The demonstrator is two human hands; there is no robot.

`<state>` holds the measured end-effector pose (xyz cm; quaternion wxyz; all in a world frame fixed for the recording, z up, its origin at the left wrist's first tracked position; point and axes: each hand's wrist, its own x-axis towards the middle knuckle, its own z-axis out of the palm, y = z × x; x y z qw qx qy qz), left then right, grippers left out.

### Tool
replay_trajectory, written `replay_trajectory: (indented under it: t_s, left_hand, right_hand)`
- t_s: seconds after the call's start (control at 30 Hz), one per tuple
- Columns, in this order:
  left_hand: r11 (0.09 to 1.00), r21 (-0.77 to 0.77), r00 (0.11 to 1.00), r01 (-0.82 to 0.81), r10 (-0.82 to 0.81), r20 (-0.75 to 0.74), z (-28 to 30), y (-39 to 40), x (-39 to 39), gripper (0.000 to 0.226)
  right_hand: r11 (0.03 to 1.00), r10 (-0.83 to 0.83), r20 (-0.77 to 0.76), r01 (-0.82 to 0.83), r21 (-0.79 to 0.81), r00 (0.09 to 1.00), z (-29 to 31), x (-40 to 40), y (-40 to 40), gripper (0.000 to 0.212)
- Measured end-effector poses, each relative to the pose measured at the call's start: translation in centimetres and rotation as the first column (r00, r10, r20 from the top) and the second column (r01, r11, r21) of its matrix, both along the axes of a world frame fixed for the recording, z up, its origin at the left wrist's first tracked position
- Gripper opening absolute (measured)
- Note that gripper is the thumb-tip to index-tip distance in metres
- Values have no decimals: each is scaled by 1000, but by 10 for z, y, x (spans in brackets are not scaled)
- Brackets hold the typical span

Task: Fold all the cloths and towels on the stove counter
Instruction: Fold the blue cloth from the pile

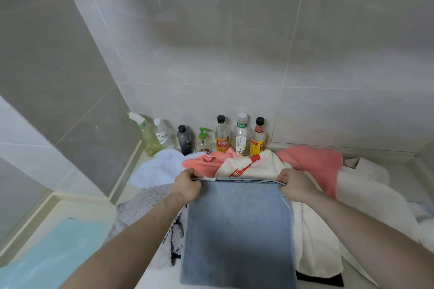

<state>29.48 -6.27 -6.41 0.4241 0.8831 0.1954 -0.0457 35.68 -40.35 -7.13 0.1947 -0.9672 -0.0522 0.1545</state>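
Honestly the blue towel (pixel 237 225) looks soft, floppy and light, so corners are where to grab. Left hand (pixel 186 186) and right hand (pixel 294 185) each pinch 1 top corner, holding it stretched over the counter's heap of unfolded cloths (pixel 312 162).

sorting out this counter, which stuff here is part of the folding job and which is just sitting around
Part of the job:
blue towel, held at its top edge by the left hand and right hand
pink towel
cream towel
light blue cloth
grey fluffy cloth

Just sitting around:
spray bottle
row of bottles along the wall
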Motion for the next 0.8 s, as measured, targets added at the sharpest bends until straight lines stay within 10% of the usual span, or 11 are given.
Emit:
replay_trajectory:
  t_s: [0.23,0.5,0.8]
  left_hand:
    - [986,-102,979,134,-116,169,0,3,-35,18]
    - [960,132,918,246,-275,286,-35,-1,-106,28]
    - [881,295,907,369,-411,91,-77,-1,-159,34]
  right_hand:
    - [980,95,81,-107,165,992,-5,-26,-16,20]
    - [962,224,135,-241,126,965,-32,-83,-34,27]
    - [963,256,20,-257,81,966,-75,-149,-38,28]
